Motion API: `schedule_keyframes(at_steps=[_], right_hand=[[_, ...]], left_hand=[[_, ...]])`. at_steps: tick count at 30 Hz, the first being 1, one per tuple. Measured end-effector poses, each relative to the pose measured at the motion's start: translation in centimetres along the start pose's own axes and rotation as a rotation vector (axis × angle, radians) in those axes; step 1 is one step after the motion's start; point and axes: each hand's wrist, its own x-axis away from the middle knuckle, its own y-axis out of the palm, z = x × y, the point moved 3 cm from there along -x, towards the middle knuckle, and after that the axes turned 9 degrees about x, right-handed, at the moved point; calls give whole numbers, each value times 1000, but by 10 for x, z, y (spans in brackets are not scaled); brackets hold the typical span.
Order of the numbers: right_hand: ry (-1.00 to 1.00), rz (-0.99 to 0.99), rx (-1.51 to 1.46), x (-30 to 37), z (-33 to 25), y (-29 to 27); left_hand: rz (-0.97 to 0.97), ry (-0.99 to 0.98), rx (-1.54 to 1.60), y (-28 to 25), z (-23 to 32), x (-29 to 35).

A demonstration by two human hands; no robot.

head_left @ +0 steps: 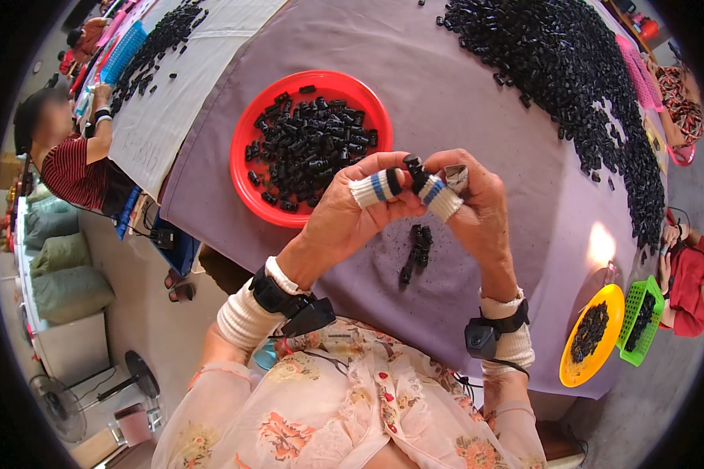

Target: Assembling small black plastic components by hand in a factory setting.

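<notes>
The left hand [340,209] and right hand [483,205] pinch a black piece [414,162] between their fingertips: short, stubby, roughly cylindrical, slightly shiny.

A short line of faint handwritten characters [141,148], seemingly letters and digits mixed, marked on the pale cloth [181,113] at the left, set near its lower corner, seen slanted and small

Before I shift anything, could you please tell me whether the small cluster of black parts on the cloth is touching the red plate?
Apart: the head view shows purple cloth between the small cluster and the red plate.
</notes>
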Motion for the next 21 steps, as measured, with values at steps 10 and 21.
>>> schedule_keyframes(at_steps=[10, 21], right_hand=[[63, -31, 65, 1, -6, 6], [231, -47, -73, 3, -5, 4]], left_hand=[[0, 28, -244, -10, 9, 1], [-50, -64, -8, -5, 6, 0]])
